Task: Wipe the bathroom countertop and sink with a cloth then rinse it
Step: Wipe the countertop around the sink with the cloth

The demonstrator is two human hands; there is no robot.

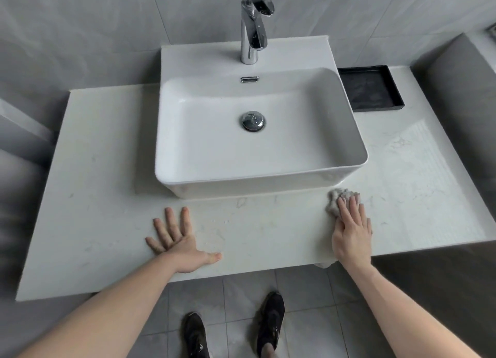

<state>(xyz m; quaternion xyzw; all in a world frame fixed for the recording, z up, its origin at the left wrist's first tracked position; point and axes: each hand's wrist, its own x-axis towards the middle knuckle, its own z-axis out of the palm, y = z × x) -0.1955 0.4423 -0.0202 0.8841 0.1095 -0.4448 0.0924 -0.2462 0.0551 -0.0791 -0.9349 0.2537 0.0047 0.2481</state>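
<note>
A white rectangular sink stands on a pale marble countertop, with a chrome faucet behind it and a chrome drain plug in its basin. My right hand presses flat on a grey cloth on the countertop, just in front of the sink's front right corner. A bit of the cloth hangs over the counter's front edge below my wrist. My left hand lies flat on the countertop in front of the sink, fingers spread, holding nothing.
A black square tray sits on the countertop to the right of the sink. Grey tiled walls close in the back and both sides. My two feet in black shoes stand on the tiled floor below the counter's front edge.
</note>
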